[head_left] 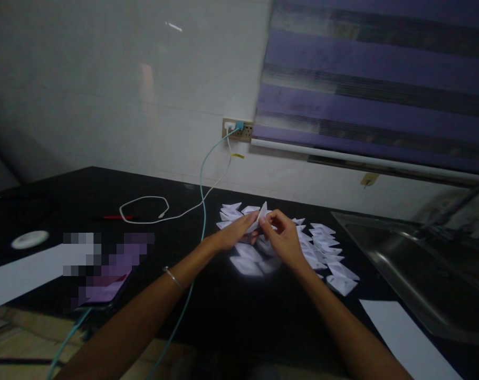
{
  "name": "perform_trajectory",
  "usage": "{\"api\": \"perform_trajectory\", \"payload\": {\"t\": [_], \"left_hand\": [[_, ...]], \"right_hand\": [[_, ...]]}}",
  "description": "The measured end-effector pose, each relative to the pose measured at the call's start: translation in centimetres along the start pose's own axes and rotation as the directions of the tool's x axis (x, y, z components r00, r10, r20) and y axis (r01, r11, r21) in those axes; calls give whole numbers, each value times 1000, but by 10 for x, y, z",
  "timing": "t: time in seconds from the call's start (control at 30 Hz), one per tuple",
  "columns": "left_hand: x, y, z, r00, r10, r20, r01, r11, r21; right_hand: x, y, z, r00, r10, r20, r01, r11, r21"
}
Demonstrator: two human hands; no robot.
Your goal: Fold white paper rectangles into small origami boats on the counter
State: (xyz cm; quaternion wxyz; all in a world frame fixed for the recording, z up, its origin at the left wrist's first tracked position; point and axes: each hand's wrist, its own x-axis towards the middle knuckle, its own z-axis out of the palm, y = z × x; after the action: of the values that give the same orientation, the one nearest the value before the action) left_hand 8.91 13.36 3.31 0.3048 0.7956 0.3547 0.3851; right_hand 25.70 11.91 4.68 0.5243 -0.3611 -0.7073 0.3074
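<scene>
Both hands meet over the counter around a white folded paper boat [263,212], its pointed tip rising between them. My left hand [236,231] is closed against its left side, fingers pressed together. On the other side, my right hand [282,236] pinches the paper between thumb and bent fingers. The lower part of the boat is hidden by the hands. Below and behind them lie several more folded paper boats [247,265], and rows of finished-looking ones [327,244] spread to the right.
A steel sink [385,264] is set in the black counter [208,322] at right, with a white paper strip [405,332] beside it. At left are a phone [108,285], white paper [26,274], a white roll [29,239] and a red pen [118,217]. Cables run to a wall socket [245,132].
</scene>
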Motion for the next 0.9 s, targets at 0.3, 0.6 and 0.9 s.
{"api": "perform_trajectory", "payload": {"t": [0.3,0.6,0.9], "left_hand": [[-2,12,-12,999,6,34,-3,995,-101],[3,-6,-6,999,32,37,-28,992,-124],[1,2,-5,997,70,16,-69,995,-73]], "right_hand": [[1,-2,-5,990,-28,135,19,997,70],[3,4,-13,966,-39,256,32,999,33],[7,9,-15,962,-45,269,4,989,148]]}}
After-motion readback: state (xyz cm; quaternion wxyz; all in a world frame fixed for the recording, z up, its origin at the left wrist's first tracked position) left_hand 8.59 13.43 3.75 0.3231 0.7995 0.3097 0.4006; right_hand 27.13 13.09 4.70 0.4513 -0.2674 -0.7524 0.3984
